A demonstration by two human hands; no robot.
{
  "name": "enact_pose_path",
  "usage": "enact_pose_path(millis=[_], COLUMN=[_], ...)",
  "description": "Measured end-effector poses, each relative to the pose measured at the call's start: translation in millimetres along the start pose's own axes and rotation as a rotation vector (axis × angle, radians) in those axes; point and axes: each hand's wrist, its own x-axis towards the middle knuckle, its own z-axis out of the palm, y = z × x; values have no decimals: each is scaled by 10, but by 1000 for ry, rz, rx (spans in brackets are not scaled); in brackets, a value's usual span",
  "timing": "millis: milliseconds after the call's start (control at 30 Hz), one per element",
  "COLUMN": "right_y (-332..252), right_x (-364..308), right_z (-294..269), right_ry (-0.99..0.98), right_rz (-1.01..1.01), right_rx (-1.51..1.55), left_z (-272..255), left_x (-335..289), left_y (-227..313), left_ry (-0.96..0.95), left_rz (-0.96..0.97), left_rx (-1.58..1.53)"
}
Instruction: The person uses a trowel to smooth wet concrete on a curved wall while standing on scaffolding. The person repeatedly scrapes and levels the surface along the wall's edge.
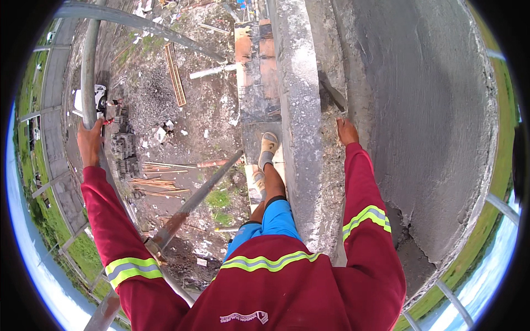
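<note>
My left hand [91,142] is closed round a grey metal scaffold pipe [88,77] at the left. On the right, my right hand [346,131] is closed at the near end of a trowel [333,95]. Its narrow grey blade points away from me over the rough concrete ledge [331,182], and its handle is hidden in my fingers. Beside that hand rises a wall [425,110] coated with smooth grey plaster, its lower part broken and rough.
I stand on a narrow plank walkway [256,71] high above the ground. A slanting pipe [193,201] and a curved upper pipe [143,25] cross the left side. Far below lie stacked blocks [124,146], loose timber [160,185], rubble and a white vehicle [88,100].
</note>
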Motion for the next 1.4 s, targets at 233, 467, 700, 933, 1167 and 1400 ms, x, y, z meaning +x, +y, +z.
enact_pose_path(millis=[233,467,700,933,1167,1400], right_y=[-289,459,718,221,901,805], right_x=[225,-755,-1475,-548,-1507,-1399], right_z=[244,337,94,306,492,236], right_ry=[-188,-429,-415,-475,-663,-149], right_rz=[-127,-50,-33,114,202,55], right_rx=[55,13,10,498,264,227], left_z=[45,3,18,-15,12,14], left_x=[131,63,43,42,43,96], left_y=[-139,-7,37,56,30,-19], left_ry=[-82,-140,-111,-131,-112,-118], left_rz=[-131,-155,-158,-100,-144,-170], left_rx=[23,-58,-31,12,0,25])
